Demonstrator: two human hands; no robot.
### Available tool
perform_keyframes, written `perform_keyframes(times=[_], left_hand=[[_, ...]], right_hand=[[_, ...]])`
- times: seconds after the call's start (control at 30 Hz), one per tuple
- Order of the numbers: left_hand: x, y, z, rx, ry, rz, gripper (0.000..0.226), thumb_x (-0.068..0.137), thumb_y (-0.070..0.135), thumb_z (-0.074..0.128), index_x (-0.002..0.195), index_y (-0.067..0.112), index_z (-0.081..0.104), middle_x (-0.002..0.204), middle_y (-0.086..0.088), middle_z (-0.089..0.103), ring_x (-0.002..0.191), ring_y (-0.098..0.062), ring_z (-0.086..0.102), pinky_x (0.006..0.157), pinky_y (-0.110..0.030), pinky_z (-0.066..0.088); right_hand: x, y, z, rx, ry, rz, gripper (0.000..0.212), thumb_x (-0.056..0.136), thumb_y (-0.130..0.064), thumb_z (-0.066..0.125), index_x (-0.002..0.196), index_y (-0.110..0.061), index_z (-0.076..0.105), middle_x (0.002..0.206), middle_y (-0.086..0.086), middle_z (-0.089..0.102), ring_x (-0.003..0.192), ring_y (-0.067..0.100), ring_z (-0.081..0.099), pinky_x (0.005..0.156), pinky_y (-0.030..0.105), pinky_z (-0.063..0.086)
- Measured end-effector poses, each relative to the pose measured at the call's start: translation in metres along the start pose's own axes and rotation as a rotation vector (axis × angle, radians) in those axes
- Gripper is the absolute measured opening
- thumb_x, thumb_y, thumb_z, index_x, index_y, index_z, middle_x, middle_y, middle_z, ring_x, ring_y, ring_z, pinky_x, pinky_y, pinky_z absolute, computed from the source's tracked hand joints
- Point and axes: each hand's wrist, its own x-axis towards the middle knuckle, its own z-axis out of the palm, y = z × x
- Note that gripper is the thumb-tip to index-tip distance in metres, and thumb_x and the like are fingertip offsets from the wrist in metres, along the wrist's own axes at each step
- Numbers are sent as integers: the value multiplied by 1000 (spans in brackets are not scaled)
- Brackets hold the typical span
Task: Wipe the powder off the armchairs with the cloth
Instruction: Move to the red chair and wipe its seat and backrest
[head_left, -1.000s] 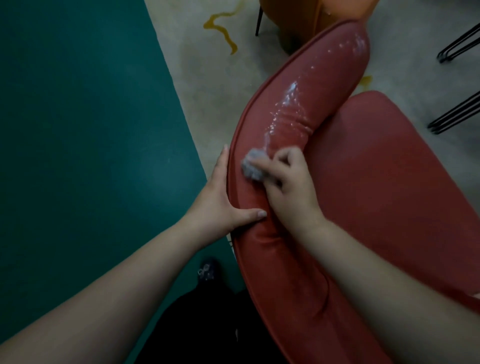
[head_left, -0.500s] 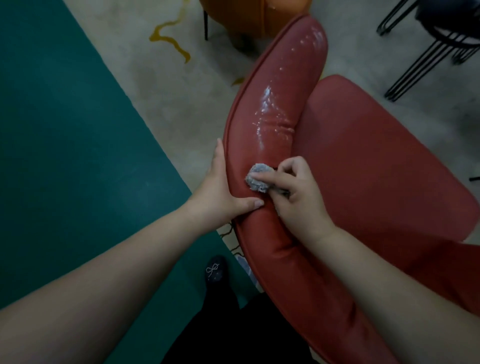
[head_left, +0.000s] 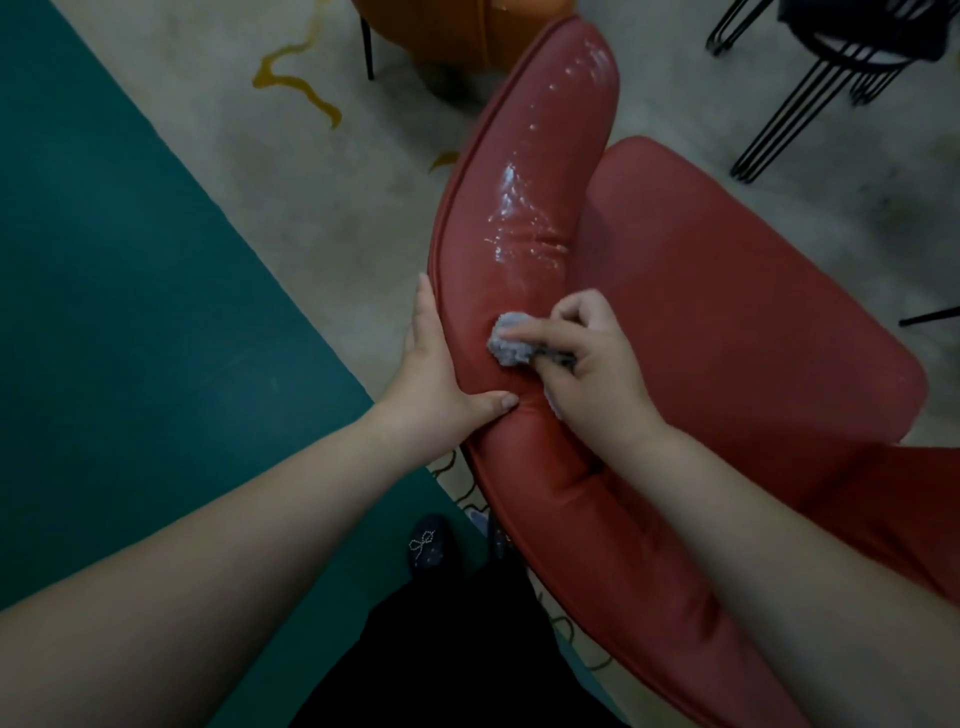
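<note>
A red leather armchair (head_left: 727, 312) fills the right of the view, its curved padded backrest (head_left: 524, 156) running from the top down to the bottom. White powder (head_left: 519, 218) streaks the backrest's upper part. My right hand (head_left: 587, 374) grips a small bunched grey cloth (head_left: 509, 343) and presses it on the backrest, just below the powder. My left hand (head_left: 441, 379) rests on the backrest's outer edge, fingers flat along the back and thumb pressed onto the front.
An orange armchair (head_left: 467, 26) stands at the top. Black wire-legged furniture (head_left: 810, 67) is at the top right. The floor is beige with a yellow squiggle (head_left: 296, 83) and a teal area (head_left: 104, 312) on the left. My dark shoe (head_left: 431, 545) is beside the red chair.
My right hand and the cloth have slid a little down the backrest toward me. The camera has swung, bringing the wire-legged furniture into view. My left hand keeps its place.
</note>
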Motion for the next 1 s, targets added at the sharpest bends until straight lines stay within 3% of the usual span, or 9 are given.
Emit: perform_keyframes(times=[0.13, 0.27, 0.4, 0.53, 0.6, 0.7, 0.77, 0.9, 1.0], left_hand=[[0, 0, 1, 18, 6, -6, 137, 67, 26, 86, 147, 28, -25, 160, 5, -3, 145, -9, 11, 119, -36, 21], [0, -1, 2, 3, 8, -19, 137, 67, 24, 86, 147, 28, -25, 160, 4, -2, 145, -8, 13, 119, -37, 21], [-1, 4, 5, 8, 47, -38, 133, 70, 19, 84, 149, 25, -23, 160, 3, -1, 144, -9, 15, 118, -30, 19], [2, 8, 6, 51, 56, -66, 130, 73, 20, 82, 147, 25, -25, 160, 2, -3, 145, -11, 12, 117, -28, 16], [2, 8, 6, 66, 54, -63, 130, 73, 20, 81, 147, 25, -25, 160, 2, -4, 145, -11, 10, 118, -30, 15], [1, 7, 7, 77, 62, -58, 130, 73, 20, 82, 148, 23, -24, 160, 2, -5, 145, -10, 8, 118, -28, 13], [1, 6, 9, 82, 69, -54, 130, 73, 19, 82, 148, 23, -24, 160, 1, -5, 145, -10, 8, 118, -29, 13], [2, 5, 8, 69, 80, -42, 130, 71, 19, 83, 149, 24, -22, 160, 0, 0, 145, -12, 12, 120, -37, 17], [4, 3, 8, 35, 85, -44, 129, 69, 27, 82, 150, 27, -19, 160, 1, 5, 145, -12, 16, 119, -40, 21]], right_hand=[[38, 3, 14, 63, 183, 115, 42, 82, 4, 62, 108, -27, 70, 94, -3, 38, 85, -4, 45, 84, 7, 39], [7, 0, 1, 134, 51, 94, 44, 82, 8, 61, 107, -28, 67, 92, 2, 39, 74, -7, 47, 71, 2, 38], [-19, 5, -10, 131, -28, 71, 42, 79, 5, 63, 106, -26, 70, 89, -4, 40, 82, -7, 46, 80, 4, 37], [16, 8, 11, 137, 208, 182, 40, 81, 2, 64, 103, -31, 71, 92, -3, 40, 77, -2, 47, 75, 8, 41], [32, 11, 18, 217, 276, 299, 35, 84, 0, 62, 100, -28, 74, 94, -7, 40, 71, 14, 55, 70, 23, 49], [22, 14, 6, 272, 194, 288, 36, 86, 5, 61, 100, -26, 72, 94, -6, 40, 57, 4, 55, 57, 16, 47], [4, 12, -4, 244, 128, 218, 37, 85, 6, 62, 103, -26, 69, 93, -5, 40, 66, -9, 51, 66, 4, 41], [-5, 9, -4, 187, 7, 129, 35, 82, 4, 66, 104, -22, 73, 90, -6, 39, 82, -3, 47, 80, 5, 38], [9, 6, -2, 204, 57, 137, 36, 83, 5, 64, 103, -24, 72, 91, -5, 40, 76, -4, 48, 74, 5, 41]])
